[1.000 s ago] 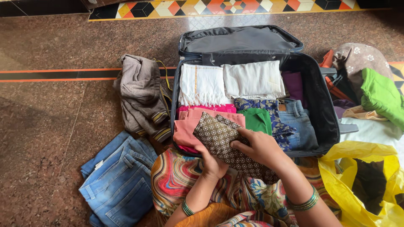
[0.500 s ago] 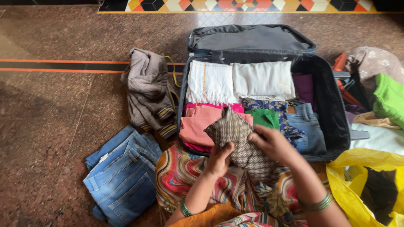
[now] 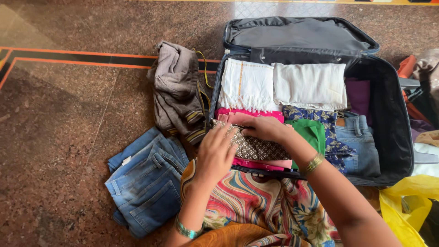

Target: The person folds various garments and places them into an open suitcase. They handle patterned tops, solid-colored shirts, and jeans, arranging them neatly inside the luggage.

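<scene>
brown dotted cloth [image 3: 256,147] lies folded on the pink stack [image 3: 238,120] at the near left corner of the open suitcase [image 3: 388,114], its long axis running from about 10 o'clock to 4 o'clock. both hands rest on it. left hand [image 3: 216,153] lies flat with fingers spread, palm down on the cloth's left end, so the cloth runs off toward 3 o'clock from it. right hand [image 3: 263,129] sits at the cloth's far edge, fingers curled and pressing down; whether they pinch the fabric i cannot tell. left hand covers more of the cloth, though both touch it.

green cloth [image 3: 311,132] sits just beside the cloth at 3 o'clock, then blue floral fabric [image 3: 329,132] and jeans [image 3: 361,142] in the case. 2 white folded pieces [image 3: 247,84] fill the far half at 12 o'clock. outside, grey garment [image 3: 176,91] lies at 10 o'clock and blue jeans [image 3: 146,183] at 8 o'clock on the floor [image 3: 55,137]; yellow bag [image 3: 407,201] is at 4 o'clock.
</scene>
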